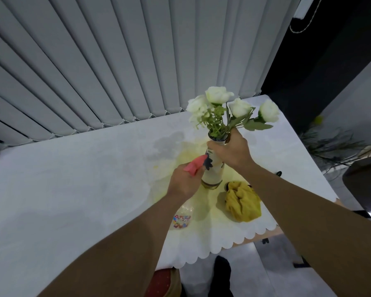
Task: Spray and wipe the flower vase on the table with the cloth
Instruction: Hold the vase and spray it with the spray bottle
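Upright on the surface (73, 189), the vase (213, 168) is gripped at its neck by the right hand (229, 151); the left hand (184, 181) clasps the spray bottle (196, 166), apparently touching the vase, cloth (242, 203) nearby.

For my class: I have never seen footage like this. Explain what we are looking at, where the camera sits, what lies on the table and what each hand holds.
There is one picture, taken by a wide-angle camera worn on a person's head, looking down at two bare arms. No machine is involved. The left hand holds a clear plastic spray bottle with a pink trigger head, its nozzle aimed at a tall white ceramic vase with dark painted flowers. The right hand has its grip around the vase's neck, just below the white artificial roses. A crumpled mustard-yellow cloth lies beside the vase on the white scalloped tablecloth, nearer the right arm. Grey vertical blinds hang behind.
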### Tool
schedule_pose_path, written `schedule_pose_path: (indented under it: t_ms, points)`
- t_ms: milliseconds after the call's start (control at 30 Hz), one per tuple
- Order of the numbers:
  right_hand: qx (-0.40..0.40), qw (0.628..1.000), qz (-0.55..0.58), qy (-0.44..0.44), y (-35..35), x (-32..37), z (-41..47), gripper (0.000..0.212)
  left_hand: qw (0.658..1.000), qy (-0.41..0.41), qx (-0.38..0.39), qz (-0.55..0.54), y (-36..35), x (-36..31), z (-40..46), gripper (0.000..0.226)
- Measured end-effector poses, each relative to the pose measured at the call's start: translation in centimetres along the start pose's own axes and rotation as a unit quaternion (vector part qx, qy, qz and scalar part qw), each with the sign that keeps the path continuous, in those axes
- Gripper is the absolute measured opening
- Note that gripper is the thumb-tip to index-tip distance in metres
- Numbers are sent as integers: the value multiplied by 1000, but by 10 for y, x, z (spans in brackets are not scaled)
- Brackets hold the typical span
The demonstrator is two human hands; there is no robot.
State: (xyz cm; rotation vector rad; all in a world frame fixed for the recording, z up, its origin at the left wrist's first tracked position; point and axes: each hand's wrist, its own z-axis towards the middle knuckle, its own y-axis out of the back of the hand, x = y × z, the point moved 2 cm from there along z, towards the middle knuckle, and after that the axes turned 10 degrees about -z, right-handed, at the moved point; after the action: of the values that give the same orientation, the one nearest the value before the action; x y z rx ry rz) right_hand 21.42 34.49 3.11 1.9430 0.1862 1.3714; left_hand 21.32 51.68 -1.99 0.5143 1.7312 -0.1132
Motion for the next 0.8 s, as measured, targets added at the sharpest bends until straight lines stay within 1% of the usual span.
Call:
schedule_pose_path:
  t_ms: [33,100,167,200,267,300,333,400,533,567,633,700,733,800]
  points:
    - [2,1000,2,-6,-1,1,1,38,1000,-2,-2,4,-1,1,-1,24]
    - [5,1000,4,-12,-4,3,2,42,1000,10,-7,2,-2,1,-1,13]
    - [6,1000,6,-10,-7,4,2,50,999,29,-16,0,-1,0,0,29]
    - [6,1000,5,-10,-8,3,2,52,999,39,-13,-3,-1,1,1,31]
    - [0,1000,1,-13,-7,4,3,54,998,54,-21,-5,-2,4,3,27]
    - [0,1000,3,-16,-6,5,3,55,998,59,-24,-15,-2,6,3,21]
    - [6,1000,7,-20,-6,5,5,55,997,65,-27,-25,-3,8,3,17]
    - [29,999,16,-25,-7,6,6,52,995,83,-28,-38,-3,11,2,15]
    - [65,998,19,-16,-8,5,6,42,995,94,-16,-29,-1,14,1,22]
    - [67,997,23,-8,-8,5,6,40,996,90,-14,-22,0,13,1,19]
    - [61,998,25,-1,-8,5,7,45,996,87,-18,-23,2,11,-1,12]
    - [47,999,14,-4,-7,4,7,52,995,91,-24,-35,2,10,-2,11]
    - [40,999,10,-8,-7,4,6,53,995,91,-26,-39,2,10,-3,11]
    - [19,1000,4,-6,-7,4,4,48,995,86,-26,-34,1,10,-3,11]
